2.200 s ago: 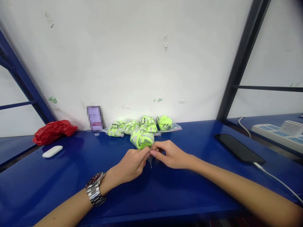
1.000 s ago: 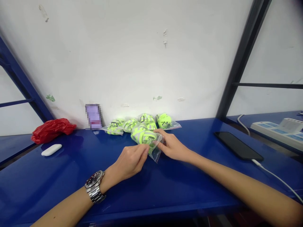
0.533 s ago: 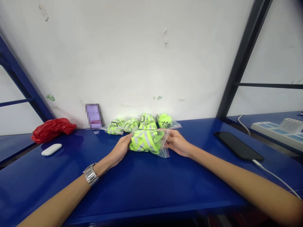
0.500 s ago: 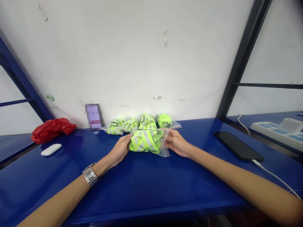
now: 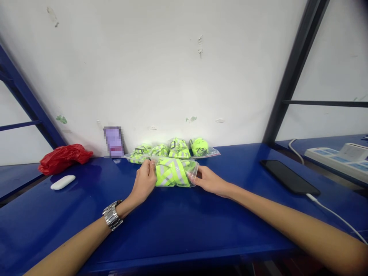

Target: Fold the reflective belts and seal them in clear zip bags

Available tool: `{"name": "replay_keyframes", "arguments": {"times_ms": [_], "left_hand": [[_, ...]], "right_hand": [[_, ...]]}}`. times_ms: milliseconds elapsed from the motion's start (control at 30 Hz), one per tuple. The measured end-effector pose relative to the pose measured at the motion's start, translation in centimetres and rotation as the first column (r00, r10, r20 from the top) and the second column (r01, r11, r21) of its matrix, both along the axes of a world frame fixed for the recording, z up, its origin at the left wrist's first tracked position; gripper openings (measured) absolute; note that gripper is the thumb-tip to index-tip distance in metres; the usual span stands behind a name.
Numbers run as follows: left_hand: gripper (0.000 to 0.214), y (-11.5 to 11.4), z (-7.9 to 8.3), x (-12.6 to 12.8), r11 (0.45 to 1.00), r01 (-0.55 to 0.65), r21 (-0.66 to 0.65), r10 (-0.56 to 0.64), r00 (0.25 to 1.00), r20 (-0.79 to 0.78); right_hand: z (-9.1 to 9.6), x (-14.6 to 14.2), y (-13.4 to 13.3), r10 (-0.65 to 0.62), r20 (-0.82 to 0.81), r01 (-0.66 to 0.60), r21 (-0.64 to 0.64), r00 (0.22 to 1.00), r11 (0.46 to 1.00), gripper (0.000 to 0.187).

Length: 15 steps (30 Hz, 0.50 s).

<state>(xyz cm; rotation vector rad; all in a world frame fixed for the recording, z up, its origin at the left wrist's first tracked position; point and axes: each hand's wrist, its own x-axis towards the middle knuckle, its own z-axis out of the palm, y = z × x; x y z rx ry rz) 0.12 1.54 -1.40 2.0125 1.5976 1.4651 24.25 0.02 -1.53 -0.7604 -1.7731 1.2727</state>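
A clear plastic bag with a folded neon-yellow reflective band (image 5: 172, 173) lies on the blue table (image 5: 184, 226) between my hands. My left hand (image 5: 146, 181), with a steel watch on its wrist, pinches the bag's left top corner. My right hand (image 5: 207, 179) holds the bag's right end, fingers closed on the plastic. Just behind the bag, against the wall, lies a row of several similar bagged yellow bands (image 5: 178, 148).
A red plastic bag (image 5: 64, 157) and a white oval case (image 5: 62, 182) lie at the left. A black phone (image 5: 289, 177) on a white cable lies at the right, a white power strip (image 5: 339, 158) beyond it. A small purple card (image 5: 114, 142) leans on the wall.
The bag was turned from pointing at me to lying sideways. My left hand moved from its near end to its left corner, and the bag has settled lower onto the table, close to the row.
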Motion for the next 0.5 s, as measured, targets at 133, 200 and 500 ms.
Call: {"name": "replay_keyframes", "arguments": {"times_ms": [133, 200, 500], "left_hand": [[0.030, -0.9, 0.4, 0.6, 0.991, -0.001, 0.131, 0.027, 0.980, -0.199], [0.028, -1.2, 0.3, 0.9, 0.980, 0.028, 0.195, 0.020, 0.970, -0.242], [0.025, 0.4, 1.4, -1.1, 0.986, -0.126, 0.105, 0.133, 0.989, -0.063]], "right_hand": [[-0.5, -0.5, -0.1, 0.001, -0.137, -0.012, -0.079, 0.991, 0.997, 0.044], [-0.6, -0.7, 0.1, -0.047, -0.212, 0.020, -0.124, 0.976, 0.992, 0.040], [0.1, 1.4, 2.3, -0.392, -0.227, 0.365, -0.149, 0.892, 0.919, 0.006]]}}
